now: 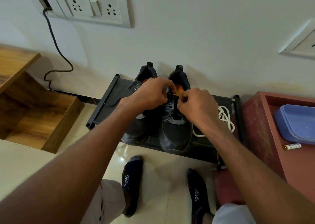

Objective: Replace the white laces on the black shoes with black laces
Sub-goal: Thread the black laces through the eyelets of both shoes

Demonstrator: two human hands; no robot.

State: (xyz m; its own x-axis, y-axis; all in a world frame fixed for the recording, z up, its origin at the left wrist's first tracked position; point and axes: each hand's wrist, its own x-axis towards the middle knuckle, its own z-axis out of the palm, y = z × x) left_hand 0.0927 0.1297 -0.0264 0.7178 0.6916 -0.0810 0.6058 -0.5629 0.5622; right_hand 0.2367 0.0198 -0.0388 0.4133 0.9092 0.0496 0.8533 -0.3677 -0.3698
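In the head view, both hands meet at the centre of the frame over the right-hand black shoe (175, 130), which stands beside the other black shoe (136, 130) on a low black rack (109, 96) against the wall. The left hand (150, 92) has its fingers curled and pinching a black lace (168, 94) near the top eyelets; the right hand (197, 104) is curled in the same way, apparently pinching the other end of that lace, though its fingertips are turned away and the grip itself cannot be seen. The removed white laces (225, 118) lie in a loose heap at centre right of the frame, on the rack just beside that shoe. The other shoe appears to carry a dark lace already, with loose ends near its collar. From here, I judge the lace could be pulled uneven or slip from a top eyelet if one hand tugs harder, and a sharp pull could tip the shoe, whose toe overhangs the rack's near edge. The eyelets, any knot and much of the other shoe's lacing are hidden under the hands or lost in the dark.
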